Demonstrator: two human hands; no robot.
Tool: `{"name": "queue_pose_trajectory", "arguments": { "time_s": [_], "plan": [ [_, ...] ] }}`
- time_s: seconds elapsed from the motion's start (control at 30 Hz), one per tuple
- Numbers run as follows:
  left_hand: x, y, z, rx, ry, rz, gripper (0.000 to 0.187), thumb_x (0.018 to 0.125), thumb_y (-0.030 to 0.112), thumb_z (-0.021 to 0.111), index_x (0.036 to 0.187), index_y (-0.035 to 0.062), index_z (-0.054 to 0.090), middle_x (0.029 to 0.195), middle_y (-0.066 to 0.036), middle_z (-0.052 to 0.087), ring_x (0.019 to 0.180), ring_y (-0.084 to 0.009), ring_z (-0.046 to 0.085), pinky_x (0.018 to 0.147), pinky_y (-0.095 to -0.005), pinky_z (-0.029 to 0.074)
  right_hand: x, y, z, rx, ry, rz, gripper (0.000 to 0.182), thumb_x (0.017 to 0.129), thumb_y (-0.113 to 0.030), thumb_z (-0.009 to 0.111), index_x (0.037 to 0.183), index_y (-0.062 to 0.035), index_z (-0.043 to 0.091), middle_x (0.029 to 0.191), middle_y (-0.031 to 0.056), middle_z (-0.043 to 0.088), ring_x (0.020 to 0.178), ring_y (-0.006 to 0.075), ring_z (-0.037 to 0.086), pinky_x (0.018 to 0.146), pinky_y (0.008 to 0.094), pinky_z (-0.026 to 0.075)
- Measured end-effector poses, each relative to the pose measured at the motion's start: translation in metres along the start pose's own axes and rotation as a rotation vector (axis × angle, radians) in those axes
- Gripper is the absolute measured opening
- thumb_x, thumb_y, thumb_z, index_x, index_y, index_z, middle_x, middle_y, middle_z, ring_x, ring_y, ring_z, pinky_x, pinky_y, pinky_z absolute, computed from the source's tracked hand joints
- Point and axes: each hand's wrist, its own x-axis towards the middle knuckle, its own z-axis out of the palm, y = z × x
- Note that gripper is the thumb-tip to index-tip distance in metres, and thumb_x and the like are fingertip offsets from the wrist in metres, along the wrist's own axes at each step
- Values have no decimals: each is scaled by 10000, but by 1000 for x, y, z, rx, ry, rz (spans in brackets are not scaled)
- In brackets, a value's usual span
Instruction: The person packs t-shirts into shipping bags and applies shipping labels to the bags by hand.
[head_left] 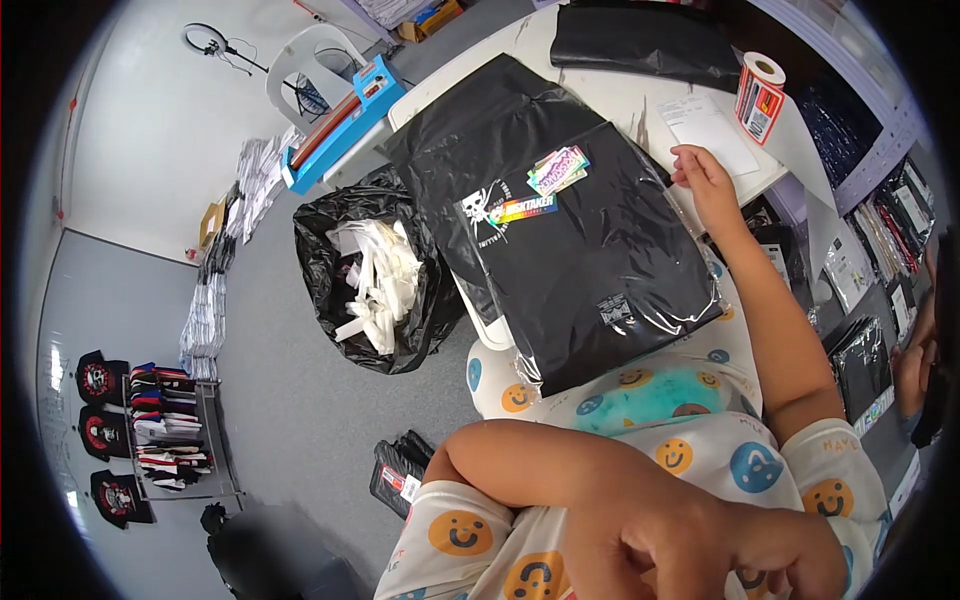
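Observation:
My right hand [708,188] is at the right edge of a packed black garment [600,265], beside a white paper sheet [712,133]. Its fingers are loosely bent and a little apart, and I see nothing in them. My left hand [690,550] is close to the camera in front of my patterned shirt. Its fingers are curled in, and what they hold, if anything, is hidden. The garment, in clear plastic, lies partly over my lap and over another black packed garment with a skull print [480,208]. Colourful stickers [558,172] rest on top.
A label roll [762,85] stands on the white table [480,50], near a black folded package [645,42]. To the left are a black bin bag [325,260] holding white strips and a blue heat sealer [335,145]. Packed garments [862,365] fill the right side, near another person's hand [912,375].

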Motion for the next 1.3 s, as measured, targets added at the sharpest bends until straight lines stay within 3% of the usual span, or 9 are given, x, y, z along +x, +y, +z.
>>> {"name": "queue_pose_trajectory", "arguments": {
  "time_s": [0.3, 0.4, 0.47, 0.73, 0.9, 1.03, 1.1, 1.23, 1.3],
  "plan": [
    [24, 51, -25, 210, -223, -438, 139, 832, 209, 561, 841, 73, 534, 1067, -158, 439, 881, -249, 502, 823, -346, 380, 2, 1, -1, -6, 2, 9, 276, 907, -262, 485, 1026, -26, 567, 854, 47, 544, 738, 96, 534, 712, 219, 441],
    [17, 71, -37, 365, 67, -533, 52, 849, 140, 500, 832, 93, 487, 1080, -125, 420, 790, -219, 534, 803, -329, 390, 3, 3, 0, 23, 12, 18, 266, 905, -250, 490, 1025, -26, 567, 849, 47, 548, 731, 96, 536, 706, 215, 441],
    [18, 84, -44, 249, 676, -562, 101, 897, 180, 428, 890, 88, 469, 1062, -117, 442, 823, -230, 540, 805, -338, 407, 1, 4, 0, 27, 17, 14, 261, 904, -244, 493, 1025, -25, 568, 847, 47, 550, 727, 96, 537, 700, 214, 441],
    [-12, 120, -70, 515, 791, -423, 174, 937, 236, 387, 920, 79, 459, 970, -75, 494, 827, -188, 542, 778, -308, 427, -6, -12, -2, 91, 104, 68, 255, 909, -241, 475, 1011, -28, 571, 861, 29, 555, 749, 90, 537, 706, 223, 440],
    [-56, 178, -43, 1430, 693, -324, 134, 898, 164, 470, 902, 35, 507, 912, -83, 512, 788, -152, 522, 727, -279, 432, -44, -57, -13, 13, -20, -49, 154, 861, -134, 532, 934, -12, 589, 753, 5, 556, 714, 66, 511, 677, 190, 404],
    [-141, 260, -15, 2467, 680, -801, 115, 850, 94, 514, 893, -12, 509, 829, -108, 530, 733, -176, 529, 674, -273, 435, -70, -65, -31, -176, -179, 113, 210, 847, -212, 561, 888, -9, 594, 730, 20, 555, 662, 73, 494, 591, 208, 390],
    [-198, 280, -2, 2637, 856, -1141, 198, 840, 135, 533, 947, -32, 528, 882, -159, 545, 748, -250, 545, 694, -313, 445, -71, -41, -39, -247, -157, 114, 268, 848, -258, 561, 926, -3, 585, 736, 38, 561, 664, 89, 504, 591, 227, 405],
    [-254, 272, -1, 2820, 517, -1131, 245, 838, 162, 536, 980, -37, 542, 969, -187, 548, 839, -316, 545, 745, -370, 438, -75, -47, -32, -429, -327, 353, 496, 881, -350, 501, 1218, 4, 421, 1009, 117, 559, 898, 159, 530, 805, 257, 415],
    [-236, 265, -15, 2579, 678, -1015, 197, 847, 126, 513, 951, -38, 551, 952, -168, 551, 833, -273, 546, 738, -341, 435, -75, -40, -18, -407, -339, 381, 603, 851, -386, 534, 1278, -4, 345, 1067, 162, 549, 906, 204, 546, 785, 280, 431]
  ]
}}
